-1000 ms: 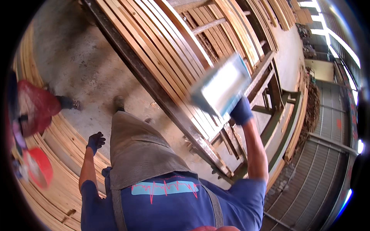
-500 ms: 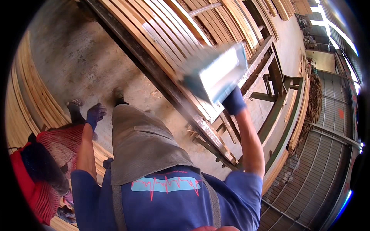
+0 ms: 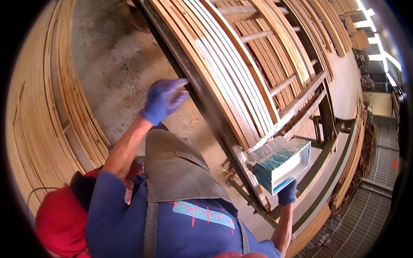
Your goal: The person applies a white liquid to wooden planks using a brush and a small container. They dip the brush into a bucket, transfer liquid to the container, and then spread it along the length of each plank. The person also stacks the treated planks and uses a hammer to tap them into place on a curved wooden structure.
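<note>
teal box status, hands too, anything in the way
Right hand holding box at slats' near end. Left hand open, empty. Person in red close at left, apart from box.

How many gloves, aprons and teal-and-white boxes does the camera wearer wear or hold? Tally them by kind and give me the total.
Blue gloves: 2
Grey apron: 1
Teal-and-white box: 1
Total: 4
</note>
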